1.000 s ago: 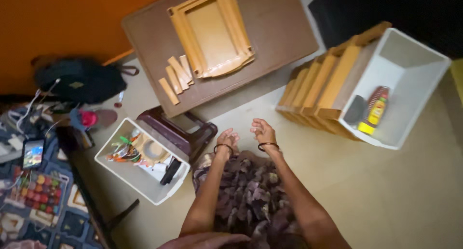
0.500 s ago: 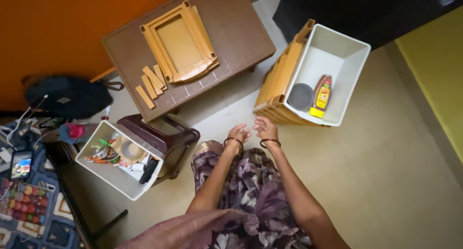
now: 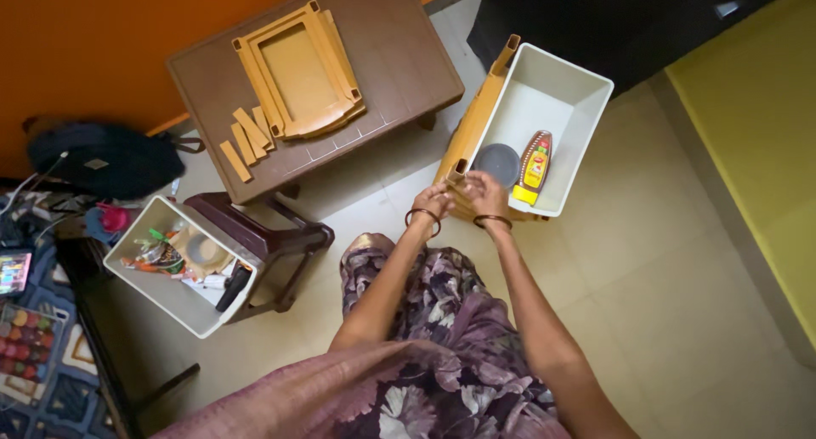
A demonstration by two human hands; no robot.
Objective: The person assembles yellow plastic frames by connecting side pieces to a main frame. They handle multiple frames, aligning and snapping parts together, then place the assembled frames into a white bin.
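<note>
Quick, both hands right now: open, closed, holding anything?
Left hand: fingers curled on the near corner of the tan frame; looks like a grip.
Right hand: on the same corner beside the white bin; grip cannot be told.

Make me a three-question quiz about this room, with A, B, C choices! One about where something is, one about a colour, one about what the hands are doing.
1. Where is the bottle?
A. In the white bin by the hands
B. On the brown table
C. On the rug

2. What colour is the wall?
A. Blue
B. Orange
C. White

3. What are the hands doing?
A. Hanging at the sides
B. Holding the bag
C. Touching the tan frame by the bin

Answers:
1 A: it lies inside the bin.
2 B: the wall behind the table is orange.
3 C: the left hand and right hand meet at the frame.
</note>
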